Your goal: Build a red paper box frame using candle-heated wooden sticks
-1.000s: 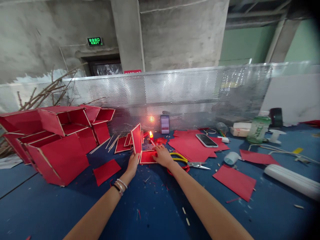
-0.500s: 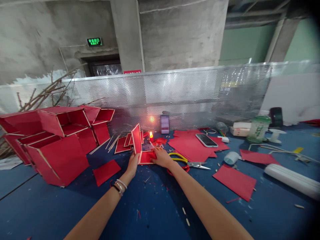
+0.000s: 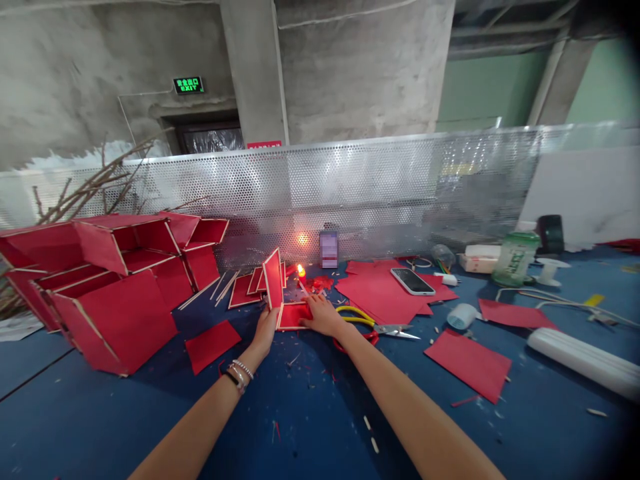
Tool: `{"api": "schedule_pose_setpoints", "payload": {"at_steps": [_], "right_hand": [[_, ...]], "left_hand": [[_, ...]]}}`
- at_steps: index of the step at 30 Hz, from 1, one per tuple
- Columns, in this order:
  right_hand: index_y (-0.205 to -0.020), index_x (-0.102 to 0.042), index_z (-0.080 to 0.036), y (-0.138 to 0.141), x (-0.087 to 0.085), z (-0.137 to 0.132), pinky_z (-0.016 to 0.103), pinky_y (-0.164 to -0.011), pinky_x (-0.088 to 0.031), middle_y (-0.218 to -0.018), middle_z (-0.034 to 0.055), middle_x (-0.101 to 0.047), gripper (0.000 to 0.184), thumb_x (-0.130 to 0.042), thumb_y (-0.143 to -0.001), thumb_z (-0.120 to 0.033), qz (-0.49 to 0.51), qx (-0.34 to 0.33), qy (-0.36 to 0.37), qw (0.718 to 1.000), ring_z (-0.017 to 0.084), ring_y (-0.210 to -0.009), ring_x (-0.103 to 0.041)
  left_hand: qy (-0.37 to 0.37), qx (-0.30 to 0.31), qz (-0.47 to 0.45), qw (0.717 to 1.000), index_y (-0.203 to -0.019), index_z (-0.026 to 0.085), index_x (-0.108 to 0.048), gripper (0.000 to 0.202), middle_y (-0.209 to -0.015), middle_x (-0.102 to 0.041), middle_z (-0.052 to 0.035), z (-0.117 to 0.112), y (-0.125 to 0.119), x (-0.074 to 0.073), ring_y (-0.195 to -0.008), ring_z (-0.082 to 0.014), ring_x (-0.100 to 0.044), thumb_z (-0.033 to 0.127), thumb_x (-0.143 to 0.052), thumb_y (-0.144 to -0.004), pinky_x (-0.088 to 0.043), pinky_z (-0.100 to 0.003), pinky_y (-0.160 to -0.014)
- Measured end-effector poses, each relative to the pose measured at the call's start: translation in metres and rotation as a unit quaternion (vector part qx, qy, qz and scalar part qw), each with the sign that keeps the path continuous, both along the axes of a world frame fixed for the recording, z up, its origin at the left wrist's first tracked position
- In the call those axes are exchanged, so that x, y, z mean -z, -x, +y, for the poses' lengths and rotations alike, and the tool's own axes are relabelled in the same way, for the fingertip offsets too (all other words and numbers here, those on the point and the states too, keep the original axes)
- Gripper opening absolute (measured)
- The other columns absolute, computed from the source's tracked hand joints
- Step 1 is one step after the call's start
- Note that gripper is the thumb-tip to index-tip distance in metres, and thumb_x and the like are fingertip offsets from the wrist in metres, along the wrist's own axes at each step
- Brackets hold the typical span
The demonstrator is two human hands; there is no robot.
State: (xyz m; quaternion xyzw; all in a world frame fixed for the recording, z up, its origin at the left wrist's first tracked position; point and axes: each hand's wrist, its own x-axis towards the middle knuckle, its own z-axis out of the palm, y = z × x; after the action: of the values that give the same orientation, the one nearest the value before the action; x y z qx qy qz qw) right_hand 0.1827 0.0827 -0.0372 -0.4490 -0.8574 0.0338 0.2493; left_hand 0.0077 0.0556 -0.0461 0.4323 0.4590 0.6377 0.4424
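Observation:
My left hand (image 3: 265, 328) is closed on an upright red panel (image 3: 273, 280) edged with thin pale wooden sticks. That panel meets a second, flat red panel (image 3: 293, 316) at a corner, forming an L. My right hand (image 3: 323, 315) grips the flat panel's right end, its thumb on the near side and its fingers toward the far side. A thin pale stick (image 3: 303, 288) shows just beyond these fingers; whether they touch it I cannot tell. Behind the panels burns a small candle (image 3: 301, 271), amid red scraps (image 3: 320, 285).
Red box-like frames (image 3: 120, 320) stand at the left, before bare branches (image 3: 95, 183). Scissors (image 3: 385, 330) lie beside my right wrist. Red sheets (image 3: 375, 293), a phone (image 3: 413, 281), a green-tinted jar (image 3: 517, 259) and a white bar (image 3: 583, 357) are on the right.
My right fingers have shifted very slightly on the flat panel, and the candle flame has flickered. The joined panels and my left hand stay almost where they were.

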Motion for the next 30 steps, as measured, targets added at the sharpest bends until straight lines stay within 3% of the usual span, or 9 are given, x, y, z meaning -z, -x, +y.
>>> {"api": "schedule_pose_setpoints", "payload": {"at_steps": [3,7,9,12,15,20,27,30], "right_hand": [[-0.125,-0.047,-0.012,0.001,0.000,0.001,0.039,-0.099,-0.032,-0.123,0.0147,-0.052,0.054,-0.057,-0.079,-0.039,0.012,0.005,-0.004,1.000,0.026,-0.119,-0.041],[-0.115,-0.055,-0.011,-0.001,-0.004,0.001,0.035,-0.099,-0.032,-0.114,0.0144,-0.057,0.032,-0.039,-0.089,-0.022,0.055,0.041,-0.027,0.997,0.021,-0.112,-0.047],[-0.110,-0.057,-0.012,-0.003,-0.007,0.001,0.031,-0.095,-0.035,-0.108,0.0130,-0.060,0.031,-0.035,-0.088,-0.015,0.098,0.069,-0.038,0.992,0.019,-0.108,-0.050],[-0.125,-0.045,-0.015,-0.005,-0.009,0.001,0.026,-0.086,-0.040,-0.109,0.0103,-0.062,0.039,-0.034,-0.088,-0.011,0.160,0.099,-0.032,0.982,0.017,-0.102,-0.055],[-0.136,-0.032,-0.014,-0.007,-0.010,0.002,0.024,-0.076,-0.042,-0.102,0.0101,-0.065,0.045,-0.032,-0.090,-0.013,0.185,0.157,0.014,0.970,0.017,-0.091,-0.061],[-0.111,-0.056,-0.017,-0.008,-0.013,0.002,0.023,-0.071,-0.041,-0.094,0.0099,-0.068,0.030,-0.032,-0.094,-0.026,0.167,0.223,0.087,0.956,0.018,-0.089,-0.063],[-0.105,-0.052,-0.015,-0.006,-0.013,0.020,0.026,-0.068,-0.041,-0.093,0.0119,-0.067,0.032,-0.026,-0.094,-0.028,0.213,0.322,0.117,0.915,0.020,-0.086,-0.064],[-0.106,-0.052,-0.016,-0.005,-0.014,0.029,0.027,-0.068,-0.040,-0.092,0.0109,-0.067,0.031,-0.027,-0.093,-0.028,0.218,0.319,0.112,0.915,0.021,-0.086,-0.065]], "left_hand": [[0.001,-0.001,0.005,1.000,-0.109,0.013,-0.060,0.035,-0.087,-0.071,-0.0060,-0.005,-0.002,-0.005,-0.076,-0.0183,-0.067,0.018,-0.050,-0.075,-0.050,-0.030,-0.075],[0.004,-0.010,0.006,1.000,-0.109,0.013,-0.060,0.035,-0.086,-0.072,-0.0056,-0.010,-0.005,-0.011,-0.077,-0.0183,-0.067,0.016,-0.049,-0.076,-0.050,-0.030,-0.076],[0.010,-0.013,0.008,1.000,-0.109,0.013,-0.060,0.035,-0.086,-0.072,-0.0053,-0.012,-0.006,-0.013,-0.077,-0.0180,-0.067,0.015,-0.049,-0.076,-0.050,-0.029,-0.076],[0.014,-0.017,0.015,1.000,-0.108,0.013,-0.060,0.035,-0.086,-0.071,-0.0047,-0.012,-0.006,-0.014,-0.076,-0.0170,-0.066,0.015,-0.048,-0.076,-0.049,-0.028,-0.076],[0.004,-0.012,0.025,1.000,-0.105,0.013,-0.061,0.032,-0.085,-0.071,-0.0045,-0.011,-0.005,-0.012,-0.075,-0.0161,-0.066,0.016,-0.048,-0.076,-0.049,-0.027,-0.075],[0.001,-0.015,0.049,0.999,-0.105,0.012,-0.061,0.033,-0.081,-0.071,-0.0046,-0.010,-0.003,-0.007,-0.070,-0.0167,-0.064,0.020,-0.047,-0.077,-0.048,-0.026,-0.067],[0.030,-0.043,0.087,0.995,-0.109,0.011,-0.060,0.036,-0.089,-0.070,-0.0078,-0.002,0.002,0.001,-0.080,-0.0199,-0.065,0.022,-0.049,-0.077,-0.048,-0.028,-0.075],[0.042,-0.051,0.100,0.993,-0.110,0.011,-0.060,0.037,-0.088,-0.070,-0.0087,-0.001,0.003,0.001,-0.083,-0.0217,-0.065,0.024,-0.049,-0.078,-0.049,-0.030,-0.076]]}}
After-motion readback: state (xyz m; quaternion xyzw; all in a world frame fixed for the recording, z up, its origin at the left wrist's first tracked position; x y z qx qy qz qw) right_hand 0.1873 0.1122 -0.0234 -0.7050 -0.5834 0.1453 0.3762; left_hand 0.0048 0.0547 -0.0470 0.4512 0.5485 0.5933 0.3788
